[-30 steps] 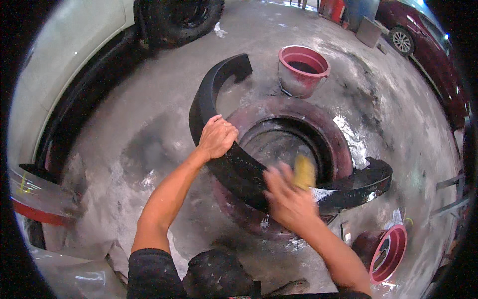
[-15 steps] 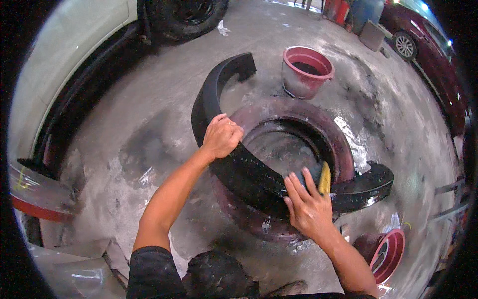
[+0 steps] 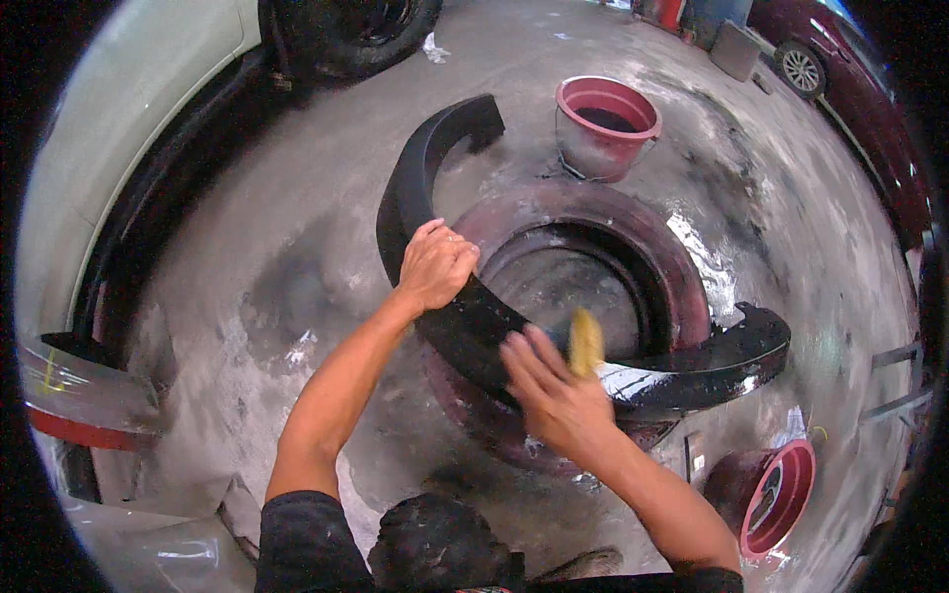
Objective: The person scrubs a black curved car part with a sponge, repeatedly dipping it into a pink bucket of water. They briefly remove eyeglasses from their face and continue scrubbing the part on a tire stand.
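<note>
A black curved fender flare (image 3: pixel 465 326) rests across a worn, reddish-stained tire (image 3: pixel 682 267) lying flat on the floor. My left hand (image 3: pixel 435 267) is closed around the flare's upper-left stretch. My right hand (image 3: pixel 563 395), a little blurred, presses a yellow sponge (image 3: pixel 585 341) against the middle of the flare. The sponge's lower part is hidden behind my fingers. To the right of that hand the flare's surface looks wet and shiny, curving on to its right end.
A red bucket (image 3: pixel 608 128) with dark liquid stands beyond the tire. Another red bucket (image 3: pixel 771 499) lies tipped at the lower right. A white vehicle (image 3: pixel 138 119) is at the left, a dark red car (image 3: pixel 850 99) at the far right. The concrete floor has wet patches.
My right hand has slid left along the flare with the sponge, uncovering a shiny wet stretch. My left hand keeps its grip in nearly the same place.
</note>
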`<state>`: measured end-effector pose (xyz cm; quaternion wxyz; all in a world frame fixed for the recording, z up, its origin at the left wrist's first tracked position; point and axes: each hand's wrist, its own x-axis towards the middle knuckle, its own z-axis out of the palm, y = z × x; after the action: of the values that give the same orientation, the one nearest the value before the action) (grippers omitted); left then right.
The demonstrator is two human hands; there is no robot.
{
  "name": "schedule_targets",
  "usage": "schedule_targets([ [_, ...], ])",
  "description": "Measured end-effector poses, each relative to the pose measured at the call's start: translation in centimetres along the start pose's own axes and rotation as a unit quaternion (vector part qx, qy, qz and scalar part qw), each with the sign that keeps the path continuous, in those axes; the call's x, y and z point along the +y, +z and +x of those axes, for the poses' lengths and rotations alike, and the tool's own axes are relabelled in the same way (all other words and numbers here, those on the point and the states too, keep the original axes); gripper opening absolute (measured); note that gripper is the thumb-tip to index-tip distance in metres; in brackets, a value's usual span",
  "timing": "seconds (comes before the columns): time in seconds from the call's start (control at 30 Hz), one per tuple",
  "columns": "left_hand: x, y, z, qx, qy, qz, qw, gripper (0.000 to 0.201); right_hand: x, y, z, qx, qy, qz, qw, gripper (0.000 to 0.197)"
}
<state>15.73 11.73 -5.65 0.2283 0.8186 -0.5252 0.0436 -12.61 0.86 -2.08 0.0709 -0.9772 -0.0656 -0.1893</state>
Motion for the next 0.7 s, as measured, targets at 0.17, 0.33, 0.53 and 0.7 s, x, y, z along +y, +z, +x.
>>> schedule_targets([
  [0.17, -0.4, 0.4, -0.4, -0.003, 0.007, -0.006, 1.0, 0.04, 0.6, 0.2, 0.3, 0.002, 0.011, 0.049, 0.999, 0.047],
  [0.33, -0.1, -0.1, -0.1, 0.004, -0.001, 0.001, 1.0, 0.039, 0.3, 0.2, 0.3, 0.018, 0.013, -0.009, 1.0, 0.049],
  [0.53, -0.6, -0.4, -0.4, 0.011, 0.013, 0.008, 1.0, 0.036, 1.1, -1.0, -3.4, -0.021, 0.013, -0.025, 0.999, 0.054],
  [0.7, -0.7, 0.8, 0.4, 0.041, 0.073, 0.037, 0.996, 0.031, -0.2, 3.2, 2.5, 0.033, 0.043, -0.042, 0.998, 0.06],
])
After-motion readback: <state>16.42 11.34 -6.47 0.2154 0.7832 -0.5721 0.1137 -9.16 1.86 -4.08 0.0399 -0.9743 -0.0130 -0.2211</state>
